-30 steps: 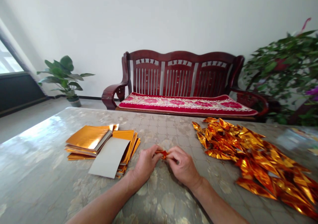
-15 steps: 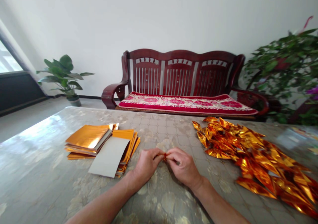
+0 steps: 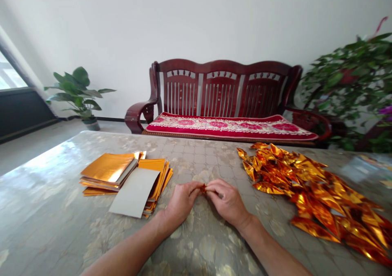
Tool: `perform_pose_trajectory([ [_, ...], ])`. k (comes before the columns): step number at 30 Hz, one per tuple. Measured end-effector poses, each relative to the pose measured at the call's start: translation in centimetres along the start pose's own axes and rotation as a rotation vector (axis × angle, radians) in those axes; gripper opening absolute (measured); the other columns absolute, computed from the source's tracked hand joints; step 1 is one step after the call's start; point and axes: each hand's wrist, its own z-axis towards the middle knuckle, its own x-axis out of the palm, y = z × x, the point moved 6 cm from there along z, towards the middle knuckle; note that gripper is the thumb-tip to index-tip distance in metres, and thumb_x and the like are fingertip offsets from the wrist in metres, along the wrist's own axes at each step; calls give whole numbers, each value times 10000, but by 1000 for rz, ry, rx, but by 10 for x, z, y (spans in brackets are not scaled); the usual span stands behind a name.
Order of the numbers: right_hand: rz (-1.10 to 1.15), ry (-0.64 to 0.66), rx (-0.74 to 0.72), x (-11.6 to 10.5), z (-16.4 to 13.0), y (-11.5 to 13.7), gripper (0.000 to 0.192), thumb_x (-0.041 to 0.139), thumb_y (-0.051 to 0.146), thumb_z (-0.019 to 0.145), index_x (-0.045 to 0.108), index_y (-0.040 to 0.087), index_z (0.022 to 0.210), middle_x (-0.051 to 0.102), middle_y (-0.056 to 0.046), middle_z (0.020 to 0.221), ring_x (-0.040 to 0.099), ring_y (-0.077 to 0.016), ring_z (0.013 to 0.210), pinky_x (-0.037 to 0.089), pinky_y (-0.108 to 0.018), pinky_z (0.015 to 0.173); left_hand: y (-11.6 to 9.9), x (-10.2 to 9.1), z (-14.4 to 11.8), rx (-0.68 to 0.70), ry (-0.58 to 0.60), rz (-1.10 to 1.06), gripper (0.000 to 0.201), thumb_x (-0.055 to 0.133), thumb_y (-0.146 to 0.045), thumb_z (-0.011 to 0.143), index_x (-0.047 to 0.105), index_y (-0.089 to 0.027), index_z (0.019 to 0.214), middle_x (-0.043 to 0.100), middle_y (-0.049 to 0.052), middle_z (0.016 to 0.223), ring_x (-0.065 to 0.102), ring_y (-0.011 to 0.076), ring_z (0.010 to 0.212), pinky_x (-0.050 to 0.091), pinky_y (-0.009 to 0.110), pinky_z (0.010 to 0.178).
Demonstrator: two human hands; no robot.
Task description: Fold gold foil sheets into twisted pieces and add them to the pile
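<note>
While your left hand (image 3: 180, 202) and right hand (image 3: 228, 202) pinch the small gold foil piece (image 3: 202, 188) just above the table (image 3: 45, 210), keep fingertips clamped close together, creasing firmly, foil sheets (image 3: 122, 174) and folded pile (image 3: 309, 190) beyond.

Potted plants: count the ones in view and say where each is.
2. One small plant stands on the floor far left by the window; one large leafy plant fills the far right beside the bench.

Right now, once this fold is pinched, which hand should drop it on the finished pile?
Right, probably. The right hand lies nearer the pile of folded gold pieces, with bare table between. The left hand sits toward the flat sheets. Both pinch the small gold piece.
</note>
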Motion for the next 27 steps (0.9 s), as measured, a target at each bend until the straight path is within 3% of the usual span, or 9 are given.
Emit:
perform_pose_trajectory([
  [3, -14, 7, 25, -2, -1, -9, 196, 588, 108, 866, 736, 232, 900, 720, -36, 916, 676, -160, 846, 535, -264, 787, 1, 0, 1, 22, 39, 71, 265, 489, -177, 937, 727, -227, 1041, 761, 14, 951, 682, 157, 842, 499, 226, 767],
  [7, -13, 13, 47, -2, -2, -16, 200, 602, 126, 874, 750, 244, 938, 729, -32, 942, 681, -161, 866, 540, -272, 813, -6, -7, 0, 57, 45, 362, 276, 460, -207, 962, 719, -227, 1056, 720, 50, 924, 653, 198, 885, 489, 280, 793],
  [11, 17, 28, 52, -1, 0, -15, 195, 593, 162, 898, 751, 248, 973, 732, -39, 950, 684, -165, 870, 545, -281, 816, -13, -13, 0, 61, 31, 498, 302, 428, -241, 982, 719, -231, 1062, 667, 57, 857, 632, 196, 816, 485, 281, 738],
  [14, 14, 32, 57, 0, 1, -13, 205, 582, 156, 898, 750, 247, 973, 732, -40, 939, 685, -168, 862, 547, -283, 802, -8, -11, 1, 42, 23, 425, 312, 430, -229, 976, 691, -231, 1146, 687, 59, 891, 647, 196, 832, 497, 285, 756],
  [19, -22, 11, 54, -4, 1, -14, 212, 581, 126, 878, 746, 243, 940, 726, -28, 912, 680, -162, 842, 541, -274, 781, -4, -9, 3, 75, 21, 119, 322, 439, -228, 966, 658, -206, 1200, 716, 58, 1053, 654, 180, 956, 499, 281, 871],
  [23, -35, -2, 43, -6, 0, -15, 244, 549, 100, 869, 741, 227, 952, 722, -38, 922, 675, -162, 854, 541, -278, 794, -14, -13, 2, 168, 99, 116, 380, 373, -188, 959, 645, -188, 1225, 708, 65, 1037, 633, 188, 954, 491, 297, 880],
  [27, -44, 12, 12, -6, -1, -14, 352, 488, 36, 821, 735, 214, 997, 720, -52, 965, 673, -166, 888, 544, -286, 822, -16, -15, 0, 182, 128, 156, 437, 377, -143, 921, 612, -199, 1286, 689, 43, 883, 621, 181, 837, 491, 279, 786],
])
